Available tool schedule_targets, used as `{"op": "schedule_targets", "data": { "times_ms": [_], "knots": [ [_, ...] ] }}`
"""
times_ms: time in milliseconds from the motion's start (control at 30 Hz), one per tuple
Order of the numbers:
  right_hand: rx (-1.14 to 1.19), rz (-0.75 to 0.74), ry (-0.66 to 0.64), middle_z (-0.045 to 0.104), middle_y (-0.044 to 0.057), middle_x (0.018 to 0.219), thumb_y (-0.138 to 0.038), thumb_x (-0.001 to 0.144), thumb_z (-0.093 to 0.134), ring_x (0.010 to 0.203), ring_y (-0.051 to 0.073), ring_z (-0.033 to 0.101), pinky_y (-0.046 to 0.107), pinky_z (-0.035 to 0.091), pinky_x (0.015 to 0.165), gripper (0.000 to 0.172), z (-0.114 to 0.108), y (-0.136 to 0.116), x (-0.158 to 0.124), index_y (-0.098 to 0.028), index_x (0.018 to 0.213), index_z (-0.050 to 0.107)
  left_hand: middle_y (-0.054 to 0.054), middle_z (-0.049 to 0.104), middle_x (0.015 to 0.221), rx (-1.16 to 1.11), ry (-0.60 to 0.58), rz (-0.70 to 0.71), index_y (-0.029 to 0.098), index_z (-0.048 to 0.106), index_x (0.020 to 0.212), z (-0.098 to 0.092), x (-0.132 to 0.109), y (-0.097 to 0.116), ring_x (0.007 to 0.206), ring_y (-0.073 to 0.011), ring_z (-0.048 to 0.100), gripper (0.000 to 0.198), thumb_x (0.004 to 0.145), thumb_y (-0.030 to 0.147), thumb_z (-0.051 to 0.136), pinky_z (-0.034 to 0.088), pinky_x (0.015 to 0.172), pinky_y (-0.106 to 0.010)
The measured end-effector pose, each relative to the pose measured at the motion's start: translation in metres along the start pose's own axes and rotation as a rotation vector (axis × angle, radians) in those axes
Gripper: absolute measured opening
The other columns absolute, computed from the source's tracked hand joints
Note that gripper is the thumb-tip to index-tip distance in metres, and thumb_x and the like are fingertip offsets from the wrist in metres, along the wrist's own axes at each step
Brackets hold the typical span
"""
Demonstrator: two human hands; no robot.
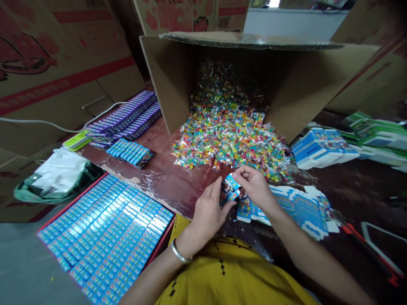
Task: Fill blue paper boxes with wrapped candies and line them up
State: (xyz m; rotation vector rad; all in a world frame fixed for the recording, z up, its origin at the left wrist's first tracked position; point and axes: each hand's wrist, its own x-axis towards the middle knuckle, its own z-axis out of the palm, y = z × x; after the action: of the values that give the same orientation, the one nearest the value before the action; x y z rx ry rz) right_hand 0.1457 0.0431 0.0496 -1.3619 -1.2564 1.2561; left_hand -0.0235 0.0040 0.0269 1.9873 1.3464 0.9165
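Note:
A small blue printed carton is between my two hands, close to the table's near edge. My left hand grips its left side, thumb below and fingers above. At the carton's upper right edge, my right hand pinches with thumb and fingertips. Just beyond lies a heap of small clear bags of colourful candy, spilling from a cardboard box tipped on its side. Flat blue carton blanks are fanned out under and beside my right forearm.
A red-edged tray of packed blue cartons sits at lower left. Behind it are a row of blue cartons, stacked purple packs and a green bag. More blue blanks and a red-handled tool lie to the right.

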Motion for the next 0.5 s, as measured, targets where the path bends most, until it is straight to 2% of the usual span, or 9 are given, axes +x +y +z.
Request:
{"op": "schedule_targets", "data": {
  "times_ms": [100, 167, 233, 300, 367, 433, 500],
  "knots": [
    [0.069, -0.068, -0.088, 0.061, 0.0, 0.071, -0.046, 0.091, 0.053, 0.052, 0.012, 0.056, 0.023, 0.046, 0.042, 0.03, 0.003, -0.002, -0.007, -0.021, 0.101, 0.064, -0.011, 0.058, 0.134, -0.323, -0.071, -0.051, 0.022, 0.05, 0.137, -0.015, 0.008, -0.004, 0.123, -0.0274, 0.054, 0.055, 0.086, 0.038, 0.064, 0.042, 0.106, -0.044],
    [0.044, -0.113, -0.204, 0.065, 0.002, 0.079, -0.045, 0.095, 0.047, 0.058, 0.013, 0.059, 0.023, 0.046, 0.045, 0.038, 0.005, -0.002, -0.014, -0.022, 0.122, 0.06, -0.011, 0.061, 0.131, -0.604, -0.159, -0.122, 0.021, 0.053, 0.135, -0.027, 0.013, -0.008, 0.119, -0.0265, 0.057, 0.052, 0.087, 0.038, 0.062, 0.043, 0.103, -0.041],
    [-0.026, -0.144, -0.314, 0.065, 0.0, 0.08, -0.042, 0.094, 0.05, 0.058, 0.012, 0.059, 0.022, 0.047, 0.049, 0.042, 0.005, -0.003, -0.019, -0.025, 0.133, 0.052, -0.011, 0.065, 0.124, -0.844, -0.23, -0.202, 0.019, 0.056, 0.133, -0.035, 0.015, -0.012, 0.111, -0.0265, 0.061, 0.05, 0.087, 0.039, 0.062, 0.046, 0.098, -0.038],
    [-0.092, -0.157, -0.36, 0.065, -0.002, 0.076, -0.037, 0.091, 0.057, 0.059, 0.011, 0.059, 0.022, 0.048, 0.054, 0.042, 0.005, -0.006, -0.021, -0.025, 0.13, 0.052, -0.01, 0.069, 0.114, -0.981, -0.277, -0.259, 0.018, 0.06, 0.129, -0.04, 0.013, -0.015, 0.103, -0.0254, 0.064, 0.048, 0.086, 0.039, 0.064, 0.048, 0.091, -0.036],
    [-0.116, -0.121, -0.395, 0.064, -0.003, 0.071, -0.035, 0.087, 0.063, 0.057, 0.011, 0.06, 0.022, 0.049, 0.054, 0.032, 0.002, -0.011, -0.02, -0.023, 0.116, 0.056, -0.009, 0.071, 0.106, -1.022, -0.332, -0.287, 0.018, 0.064, 0.124, -0.041, 0.01, -0.017, 0.097, -0.0237, 0.064, 0.046, 0.084, 0.04, 0.066, 0.049, 0.086, -0.033],
    [-0.124, -0.031, -0.495, 0.063, -0.004, 0.065, -0.038, 0.086, 0.063, 0.051, 0.01, 0.059, 0.021, 0.048, 0.048, 0.02, -0.001, -0.017, -0.016, -0.021, 0.097, 0.057, -0.008, 0.071, 0.099, -1.006, -0.399, -0.293, 0.017, 0.067, 0.119, -0.039, 0.007, -0.018, 0.09, -0.0213, 0.064, 0.043, 0.083, 0.04, 0.067, 0.048, 0.081, -0.03],
    [-0.144, 0.042, -0.6, 0.062, -0.004, 0.059, -0.041, 0.085, 0.063, 0.044, 0.01, 0.057, 0.019, 0.044, 0.042, 0.022, -0.004, -0.022, -0.013, -0.02, 0.085, 0.057, -0.006, 0.07, 0.091, -0.976, -0.41, -0.298, 0.016, 0.07, 0.113, -0.037, 0.005, -0.018, 0.082, -0.0186, 0.062, 0.04, 0.083, 0.042, 0.066, 0.047, 0.076, -0.028]
  ]
}}
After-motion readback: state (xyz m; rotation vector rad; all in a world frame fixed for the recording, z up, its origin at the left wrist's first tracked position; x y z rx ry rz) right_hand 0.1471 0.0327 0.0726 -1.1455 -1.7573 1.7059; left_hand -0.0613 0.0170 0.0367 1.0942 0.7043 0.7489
